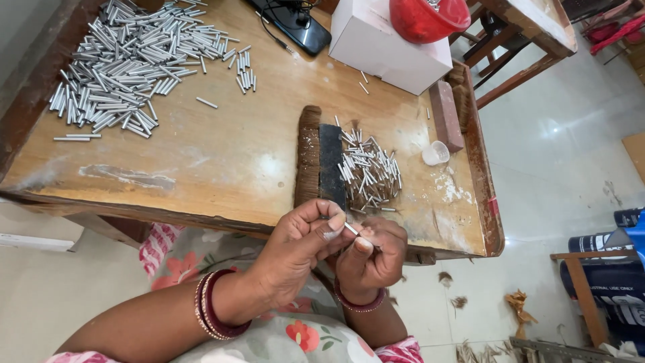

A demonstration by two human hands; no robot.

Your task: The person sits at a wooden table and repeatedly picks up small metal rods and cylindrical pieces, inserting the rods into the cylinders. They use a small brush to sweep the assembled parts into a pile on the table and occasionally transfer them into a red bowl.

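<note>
Wooden tabletop (pixel 222 158) is carrying two heaps of small metal tubes (pixel 127 60), its far edge cut off. Below its near edge, the left hand (pixel 295 249) and right hand (pixel 371 259) are pinching one thin metal tube (pixel 351 229), mostly hidden by fingers (pixel 332 222); perhaps bristle fibres too

1. Two hands: left hand (pixel 295 245), right hand (pixel 371 259), just below the dark brush block (pixel 330 165).
2. One small metal tube (pixel 351 229) pinched between them.
3. Two tube heaps, too many to count: small heap (pixel 369 171) right of the block, large heap (pixel 127 64) far left.
4. One white box (pixel 383 50), one red bowl (pixel 423 20), one clear cup (pixel 435 153).
</note>
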